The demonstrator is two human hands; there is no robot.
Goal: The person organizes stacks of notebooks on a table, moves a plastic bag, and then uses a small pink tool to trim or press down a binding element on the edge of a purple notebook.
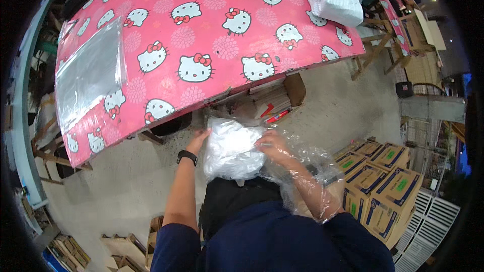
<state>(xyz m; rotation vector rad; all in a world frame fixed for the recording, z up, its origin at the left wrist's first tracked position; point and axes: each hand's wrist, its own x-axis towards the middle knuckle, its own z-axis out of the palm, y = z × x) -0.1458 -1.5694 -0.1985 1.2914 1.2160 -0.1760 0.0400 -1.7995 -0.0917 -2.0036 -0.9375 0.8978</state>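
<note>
White bundle [234,148] right between your hands, and they're apart: your left hand [198,141] touches its upper left edge, your right hand [274,145] has fingers on its right side, though whether either clamps down, I cannot tell! Clear film [317,158] bunches just right of your right hand, boxes [393,199] stack farther right, and beyond both hands the pink table [166,88] carries a white packet [335,2].
</note>
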